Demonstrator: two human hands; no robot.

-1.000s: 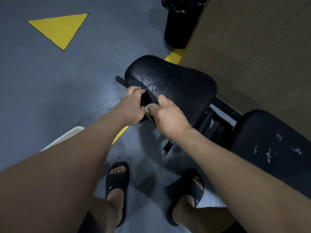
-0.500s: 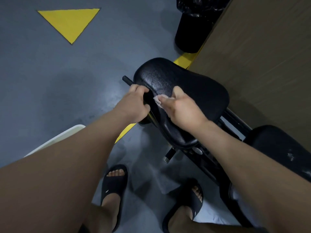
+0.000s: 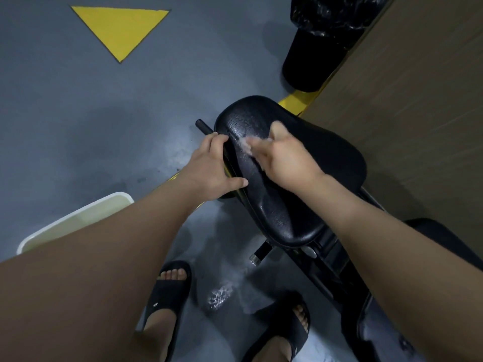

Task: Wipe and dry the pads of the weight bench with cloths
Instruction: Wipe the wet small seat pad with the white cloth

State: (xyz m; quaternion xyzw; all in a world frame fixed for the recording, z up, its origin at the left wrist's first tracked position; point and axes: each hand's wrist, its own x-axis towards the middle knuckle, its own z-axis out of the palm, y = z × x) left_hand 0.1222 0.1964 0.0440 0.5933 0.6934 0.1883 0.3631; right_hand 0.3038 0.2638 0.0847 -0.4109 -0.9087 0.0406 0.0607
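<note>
The black seat pad (image 3: 321, 163) of the weight bench is tilted in front of me, its near-left surface glistening wet. My right hand (image 3: 285, 155) lies on the pad's upper left part and holds a small pale cloth (image 3: 247, 145), which is blurred with motion. My left hand (image 3: 211, 168) grips the black handle bar (image 3: 202, 126) and frame at the pad's left edge. A second black pad (image 3: 441, 239) shows at the right, mostly hidden behind my right forearm.
A white tub (image 3: 75, 220) stands on the grey floor at the left. A black bin (image 3: 313, 43) stands by the brown wall (image 3: 418, 100) at top right. Wet patches lie on the floor near my sandalled feet (image 3: 167, 293).
My right hand has slid the cloth up from the pad's near-left edge onto its upper surface. My left hand stays on the handle. The view has shifted closer over the pad.
</note>
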